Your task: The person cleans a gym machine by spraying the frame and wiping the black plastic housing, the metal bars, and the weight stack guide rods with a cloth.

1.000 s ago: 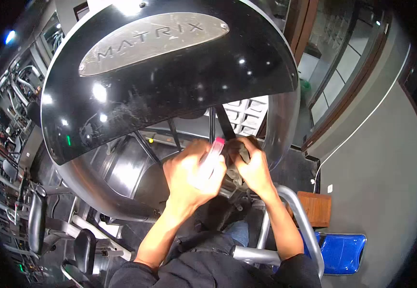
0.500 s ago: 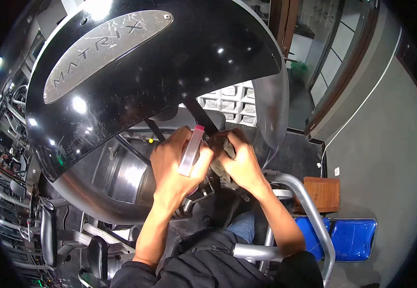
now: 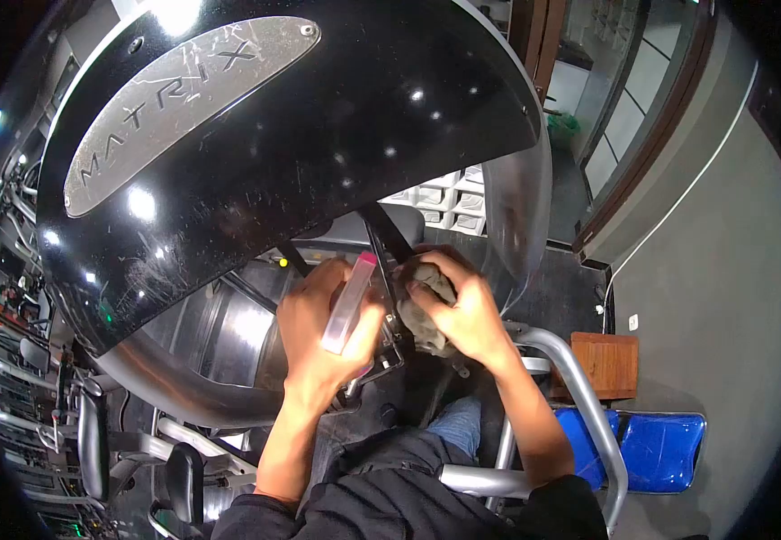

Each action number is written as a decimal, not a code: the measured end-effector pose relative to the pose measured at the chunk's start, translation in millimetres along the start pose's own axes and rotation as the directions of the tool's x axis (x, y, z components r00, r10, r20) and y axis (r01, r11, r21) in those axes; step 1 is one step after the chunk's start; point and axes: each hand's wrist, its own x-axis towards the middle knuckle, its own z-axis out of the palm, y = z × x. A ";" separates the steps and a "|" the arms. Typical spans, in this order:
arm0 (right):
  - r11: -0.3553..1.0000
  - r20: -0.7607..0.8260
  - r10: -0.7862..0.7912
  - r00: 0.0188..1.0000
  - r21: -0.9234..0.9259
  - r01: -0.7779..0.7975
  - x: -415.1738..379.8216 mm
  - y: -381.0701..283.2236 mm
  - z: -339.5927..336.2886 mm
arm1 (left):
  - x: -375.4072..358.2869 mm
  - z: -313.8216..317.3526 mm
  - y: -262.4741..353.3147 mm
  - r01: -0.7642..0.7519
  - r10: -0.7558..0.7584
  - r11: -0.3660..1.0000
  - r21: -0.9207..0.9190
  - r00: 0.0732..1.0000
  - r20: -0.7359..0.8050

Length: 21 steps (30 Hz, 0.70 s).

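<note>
In the head view, with the black cover (image 3: 336, 117) as landmark, holds a translucent piece (image 3: 347, 306) in the left hand (image 3: 311, 326), below the cover's lower edge. Clasps it firmly, with the thumb along the right flank and the fingers curled about the left. Points its long axis up towards the cover and leans somewhat rightwards at the top, with the pink end nearest that edge and the other end back by the wrist. Sits within the left hand's grasp, so far nearer to it than to the right hand (image 3: 470, 315). Bunches a grey cloth (image 3: 422, 331) there, also below the cover and farther right along its edge, pinched between thumb and fingers, near the piece but apart from it. Looks narrow, straight-sided and milky clear, with a bright pink tip. Cannot tell how much more is hidden behind the palm, nor whether anything fills it.
</note>
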 end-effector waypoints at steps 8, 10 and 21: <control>0.955 -0.355 -0.242 0.903 0.079 0.286 41.9 -25.9 -11.8 | -18.9 -2.7 -31.7 0.214 -0.227 0.882 -0.421 0.974 0.020; 0.950 -0.407 -0.272 0.872 0.033 0.312 59.3 -31.1 4.3 | -18.7 -7.7 -28.6 0.223 -0.198 0.866 -0.448 0.975 0.102; 0.950 -0.229 -0.309 0.923 -0.119 0.288 23.8 12.1 32.5 | -33.0 -6.2 -38.4 0.327 -0.293 0.748 -0.578 0.944 0.155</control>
